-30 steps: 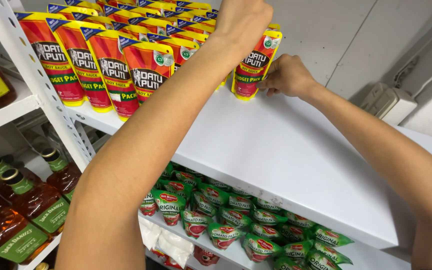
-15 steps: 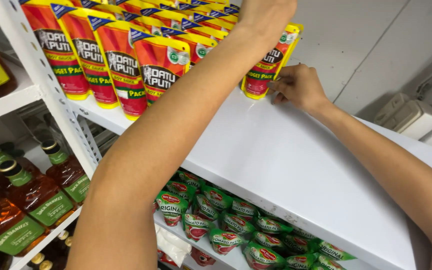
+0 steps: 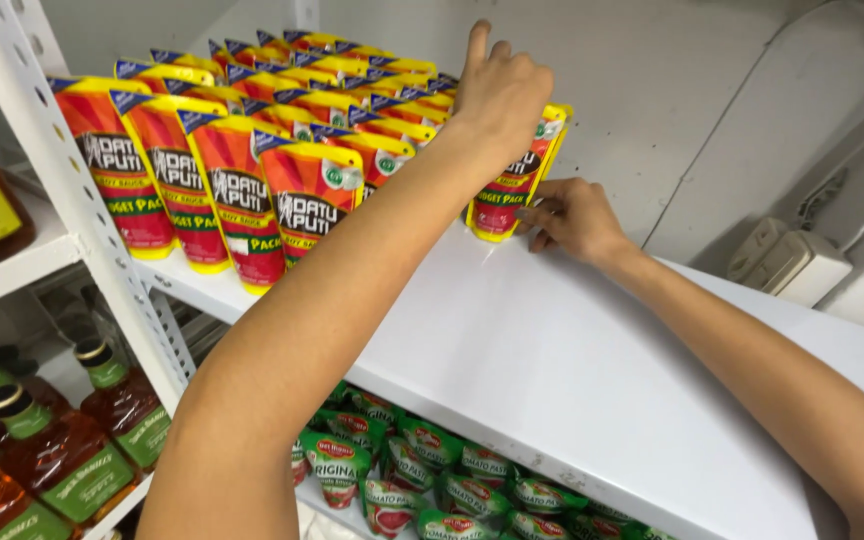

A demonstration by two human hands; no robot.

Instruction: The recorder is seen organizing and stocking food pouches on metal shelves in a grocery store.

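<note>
Light: bright, even, from above
Glare: soft sheen on the white shelf and glossy red pouches
Shadows: faint under the arms, darker on lower shelves
Focus: mostly sharp; near forearm slightly soft
Edges: mild wide-angle stretch

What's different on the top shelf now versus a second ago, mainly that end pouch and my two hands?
The red-and-yellow pouch has been pushed further back along the white shelf, next to the rows of matching pouches. The left hand still grips its top. The right hand followed it and now rests its fingers at the pouch's base. Nothing was let go; the rows and the green pouches below stayed put.
</note>
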